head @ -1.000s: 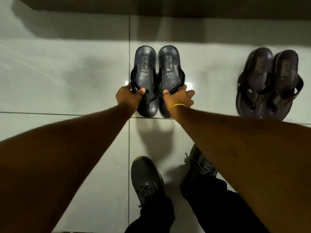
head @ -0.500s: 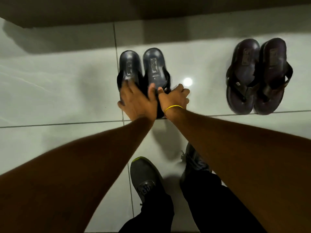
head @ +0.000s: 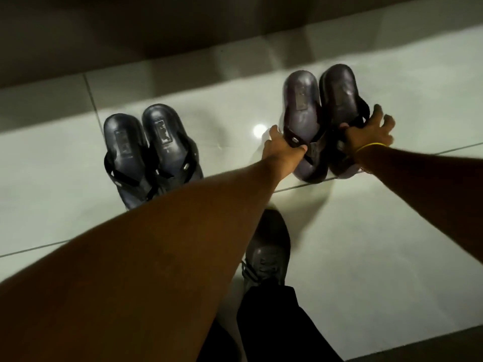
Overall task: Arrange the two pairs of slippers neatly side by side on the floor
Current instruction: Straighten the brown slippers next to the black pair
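The dark blue pair of slippers (head: 146,152) lies side by side on the white tiled floor at left, toes towards me, with no hand on it. At right is the dark brown pair. My left hand (head: 281,147) grips the strap of the left brown slipper (head: 303,111). My right hand (head: 368,131), a yellow band on its wrist, holds the strap of the right brown slipper (head: 339,92). These two slippers touch each other. The picture is blurred by motion.
A dark wall base (head: 183,43) runs along the far edge of the floor. My grey shoe (head: 269,246) and black trouser leg (head: 277,325) stand just behind the slippers. A tile joint (head: 31,248) crosses the floor.
Both hands left the blue pair and moved right onto the brown pair, taking hold of its straps. The view has swung right and tilted.
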